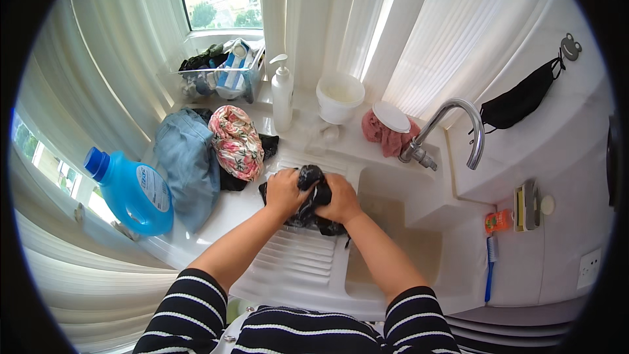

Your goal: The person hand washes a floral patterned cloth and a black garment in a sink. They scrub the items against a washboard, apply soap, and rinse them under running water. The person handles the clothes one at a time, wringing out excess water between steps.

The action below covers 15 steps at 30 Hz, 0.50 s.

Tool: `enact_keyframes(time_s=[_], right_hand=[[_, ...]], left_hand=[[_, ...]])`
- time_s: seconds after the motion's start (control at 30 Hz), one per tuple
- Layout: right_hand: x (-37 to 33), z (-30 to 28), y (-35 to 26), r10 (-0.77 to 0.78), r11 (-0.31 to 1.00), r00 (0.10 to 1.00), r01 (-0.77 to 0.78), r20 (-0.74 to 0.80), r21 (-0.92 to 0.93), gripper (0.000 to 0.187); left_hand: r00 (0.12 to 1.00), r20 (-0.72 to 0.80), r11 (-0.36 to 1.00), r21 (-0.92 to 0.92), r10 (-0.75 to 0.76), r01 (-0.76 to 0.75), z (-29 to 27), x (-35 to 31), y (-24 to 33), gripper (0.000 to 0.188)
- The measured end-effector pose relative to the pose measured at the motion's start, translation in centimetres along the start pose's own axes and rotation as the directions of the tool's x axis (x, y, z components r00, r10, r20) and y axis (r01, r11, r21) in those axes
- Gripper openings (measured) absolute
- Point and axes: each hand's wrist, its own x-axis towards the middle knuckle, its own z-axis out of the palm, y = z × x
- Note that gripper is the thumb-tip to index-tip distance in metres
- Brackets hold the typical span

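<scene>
A wet black cloth garment (308, 213) with whitish suds lies bunched on the ribbed washboard (291, 255) of the white laundry sink. My left hand (286, 191) is closed around its left side, fingers curled in. From the right, my right hand (339, 198) grips the same cloth, thumb toward the other hand. A lump of the fabric bulges up between both hands. What kind of garment it is I cannot tell. Just to the right is the basin (393, 242), holding cloudy water.
Left of the washboard lie blue denim (190, 157) and a floral cloth bundle (236, 141). A blue detergent bottle (134, 190) stands beside them. Behind are a pump bottle (282, 95), a white tub (340, 98) and a pink cloth (386, 132). The faucet (452, 121) arches at the basin's right.
</scene>
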Motion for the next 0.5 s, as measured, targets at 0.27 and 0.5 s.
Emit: enact_keyframes(time_s=[0.27,0.5], right_hand=[[-6.8,-0.7,-2.9,0.077,0.963,0.943,0.014,0.323,-0.271,0.102],[-3.4,1.3,0.3,-0.095,0.985,0.994,0.086,-0.059,-0.149,0.067]], left_hand=[[0.944,0.142,0.954,-0.064,0.298,-0.292,-5.2,-6.3,1.6,0.062],[0.962,0.090,0.961,-0.120,0.259,-0.248,-0.8,-2.4,-0.6,0.052]])
